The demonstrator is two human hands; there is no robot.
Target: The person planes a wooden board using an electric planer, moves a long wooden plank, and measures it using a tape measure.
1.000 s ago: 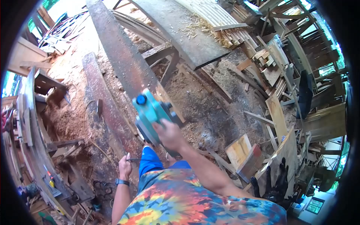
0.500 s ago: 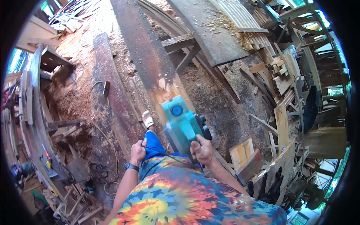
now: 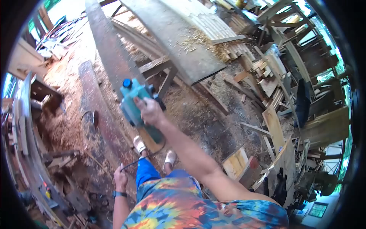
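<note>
Teal planer (image 3: 132, 98) farther along plank (image 3: 113, 49)

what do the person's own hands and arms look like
The left hand and right hand are ungloved. A dark, watch-like wristband is worn on the left; none shows on the right. Both forearms are uncovered, and the shirt is multicoloured tie-dye.

Tie-dye shirt (image 3: 179, 208), blue shorts (image 3: 147, 171), dark wristband (image 3: 119, 194), pale footwear (image 3: 170, 157)
</note>
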